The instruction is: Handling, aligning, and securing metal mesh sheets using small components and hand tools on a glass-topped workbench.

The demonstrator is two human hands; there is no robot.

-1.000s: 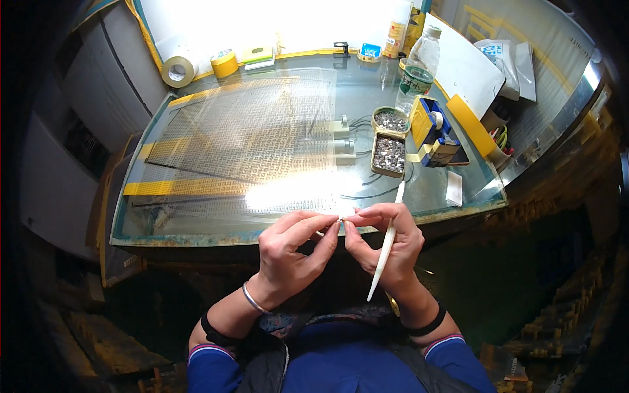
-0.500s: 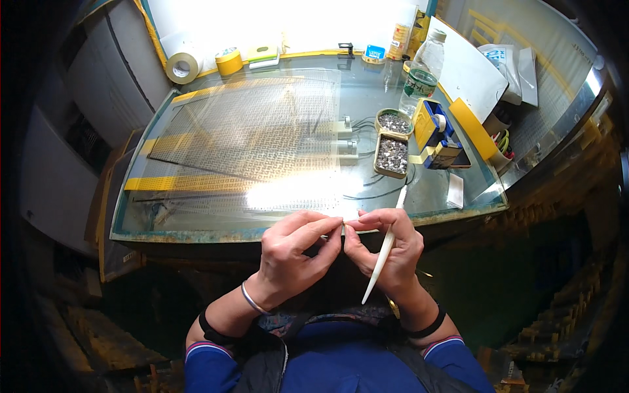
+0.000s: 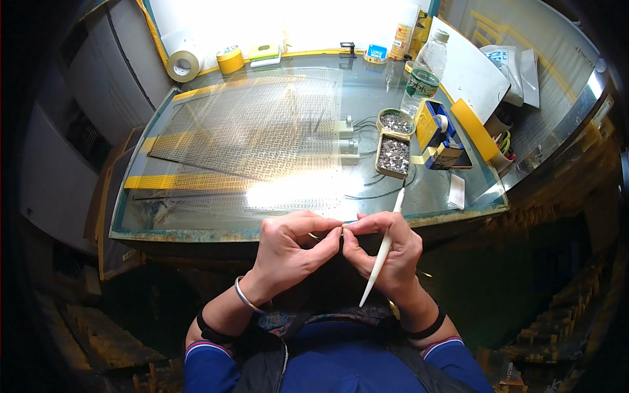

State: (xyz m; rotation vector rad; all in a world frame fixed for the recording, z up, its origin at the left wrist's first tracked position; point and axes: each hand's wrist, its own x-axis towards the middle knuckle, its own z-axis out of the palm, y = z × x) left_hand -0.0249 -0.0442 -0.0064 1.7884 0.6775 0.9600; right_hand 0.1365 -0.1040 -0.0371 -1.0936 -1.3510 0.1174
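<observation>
My left hand [image 3: 288,242] is closed, with thumb and fingertips pinched together. Its fingertips meet those of my right hand [image 3: 392,247] just in front of the table's near edge. Something tiny sits between the touching fingertips, too small to name. A slim white tapered tool [image 3: 380,267], brush-like with a fine dark tip, lies across my right hand, tucked between its fingers. Its thick end points down toward me, and its tip points up toward a rectangular tin [image 3: 393,157] of dark and pale grains.
The glass-topped table [image 3: 262,229] bears a clear perforated sheet [image 3: 249,137] with yellow strips. A round tin [image 3: 396,121] of grains, a blue tape dispenser [image 3: 429,124] and a plastic bottle [image 3: 424,72] stand at right. Tape rolls [image 3: 184,66] sit at the back left.
My left fingers have shifted their pinch, with the index finger now straighter and the thumb lower. The white tool has tilted slightly in my right hand. Both hands stay together.
</observation>
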